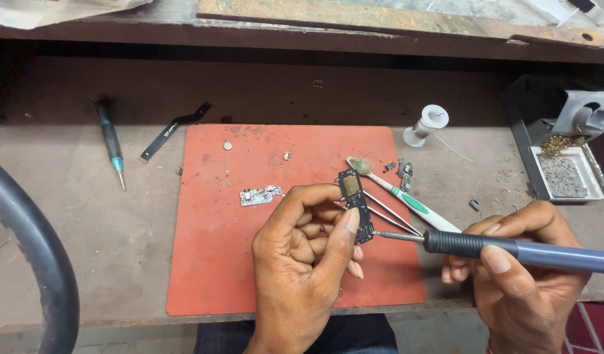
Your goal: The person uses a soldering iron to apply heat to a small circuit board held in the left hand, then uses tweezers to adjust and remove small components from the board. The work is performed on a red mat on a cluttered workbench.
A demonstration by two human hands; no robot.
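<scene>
Both hands [407,262] work near red mat's [210,262] front edge.

Small dark circuit board [354,203] w/ gold-coloured patch near top, held upright & slightly tilted above red mat, pinched betw. thumb & fingers; soldering iron [511,251], blue-grey handle w/ black grip, lies near horiz., thin metal tip touching board's lower right edge.

On your red mat [210,262] lie a black board [354,203] with a gold patch and a white-and-green toothbrush [407,200]; left of the mat, a teal-banded black screwdriver [110,144]; your iron [511,250] is grey-blue with a black collar.
</scene>
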